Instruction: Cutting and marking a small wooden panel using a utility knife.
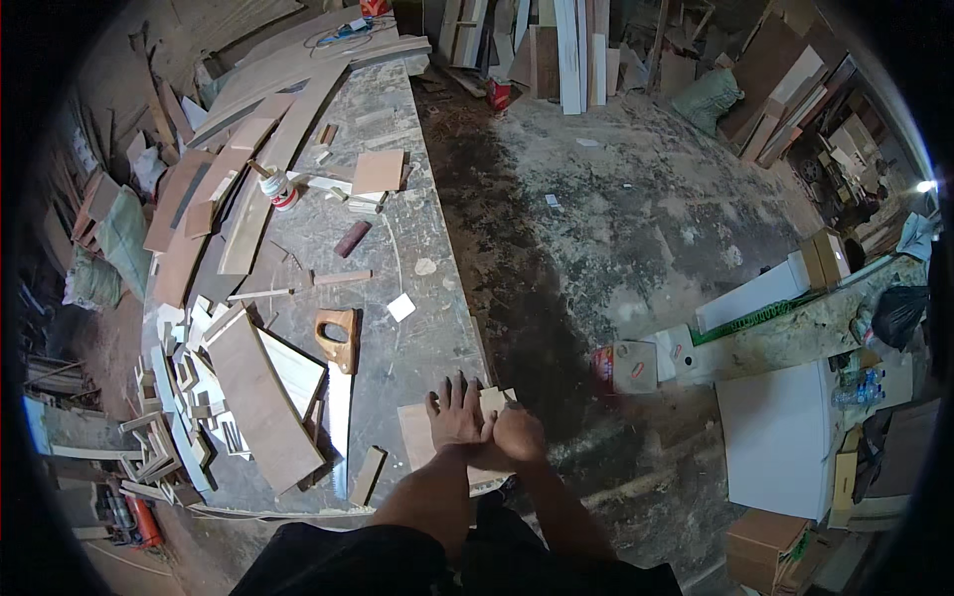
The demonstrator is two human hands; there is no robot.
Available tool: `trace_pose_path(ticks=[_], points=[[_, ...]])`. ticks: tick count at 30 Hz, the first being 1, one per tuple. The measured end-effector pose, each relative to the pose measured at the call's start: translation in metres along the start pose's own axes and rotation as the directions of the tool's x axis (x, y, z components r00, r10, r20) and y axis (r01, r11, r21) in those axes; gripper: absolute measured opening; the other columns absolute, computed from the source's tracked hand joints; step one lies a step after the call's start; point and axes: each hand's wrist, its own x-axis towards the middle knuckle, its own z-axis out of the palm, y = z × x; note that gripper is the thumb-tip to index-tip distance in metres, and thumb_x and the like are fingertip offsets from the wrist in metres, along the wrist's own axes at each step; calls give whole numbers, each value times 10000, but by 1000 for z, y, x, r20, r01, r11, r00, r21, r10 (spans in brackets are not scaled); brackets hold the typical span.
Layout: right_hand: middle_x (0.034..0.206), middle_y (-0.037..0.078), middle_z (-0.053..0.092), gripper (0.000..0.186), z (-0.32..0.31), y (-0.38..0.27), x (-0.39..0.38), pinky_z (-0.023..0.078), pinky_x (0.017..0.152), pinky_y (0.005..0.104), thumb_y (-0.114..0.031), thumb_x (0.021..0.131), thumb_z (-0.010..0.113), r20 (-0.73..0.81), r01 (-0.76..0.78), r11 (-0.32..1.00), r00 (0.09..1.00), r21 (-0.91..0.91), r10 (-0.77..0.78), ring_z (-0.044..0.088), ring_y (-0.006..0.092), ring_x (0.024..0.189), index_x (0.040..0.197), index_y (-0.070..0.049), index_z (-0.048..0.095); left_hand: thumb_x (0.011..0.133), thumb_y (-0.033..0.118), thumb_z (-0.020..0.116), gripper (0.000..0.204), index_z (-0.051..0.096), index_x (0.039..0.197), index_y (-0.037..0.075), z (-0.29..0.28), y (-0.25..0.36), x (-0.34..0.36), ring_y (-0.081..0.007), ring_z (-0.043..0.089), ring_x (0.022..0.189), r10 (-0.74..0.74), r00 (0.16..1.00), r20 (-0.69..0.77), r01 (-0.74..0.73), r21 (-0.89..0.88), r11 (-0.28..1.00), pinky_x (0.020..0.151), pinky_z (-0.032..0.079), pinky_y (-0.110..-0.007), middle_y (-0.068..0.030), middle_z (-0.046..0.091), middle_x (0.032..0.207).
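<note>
At the near right edge of the workbench (383, 397), my left hand (457, 415) lies with fingers spread on a pale wooden board (415, 432). Close beside it, my right hand (518, 435) is closed in a fist over the board's right side. What it grips is too small and hidden to name; a thin dark tip shows by the fingers. A handsaw with a wooden handle (336, 340) rests left of my hands, its blade pointing toward me. Between the saw blade and the board lies a short wooden block (369, 475).
Wood offcuts and a large brown panel (263, 397) crowd the bench's left side. Farther back are a white glue bottle (278, 189), a dark red cylinder (352, 238), and a square panel (379, 171). A jerrycan (634, 366) stands on the right; boards (571, 60) lean at the back.
</note>
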Motion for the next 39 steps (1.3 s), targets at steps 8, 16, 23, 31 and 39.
trace_pose_path(ticks=[8,16,23,31,39], points=[[957,258,728,420,-4,-11,-12,568,819,532,-303,977,487,-129,23,998,991,55,-16,721,436,896,936,28,742,882,623,495,843,367,1563,143,-3,4,1,-405,205,1532,-5,1000,-12,5,-1,1000,1195,122,-654,-183,240,1666],[952,254,725,330,10,3,-7,562,826,529,-257,928,542,-35,-30,999,999,17,31,707,446,930,918,-2,752,874,620,512,828,395,1546,150,-4,2,-1,-401,201,1536,-11,1000,0,11,8,1000,1193,119,-660,-174,229,1674],[967,254,731,348,-7,-9,-19,574,819,511,-283,945,539,2,142,986,990,-90,-143,715,438,935,908,-16,758,863,611,527,833,408,1536,136,0,-11,-5,-399,222,1527,-34,999,-22,34,5,999,1184,132,-672,-182,238,1667],[956,241,733,377,14,7,-9,586,785,500,-266,981,489,-128,8,1000,992,-28,-12,734,406,897,941,25,726,856,593,525,833,414,1536,125,-6,0,-1,-417,232,1523,-27,999,-22,26,-33,999,1183,139,-658,-200,265,1655],[936,241,728,280,2,3,-6,581,755,510,-207,934,531,-99,83,997,992,-3,-83,726,421,893,913,-13,733,860,633,511,868,359,1570,157,0,1,1,-389,187,1546,-12,1000,-6,12,-7,1000,1198,108,-654,-175,227,1675]])
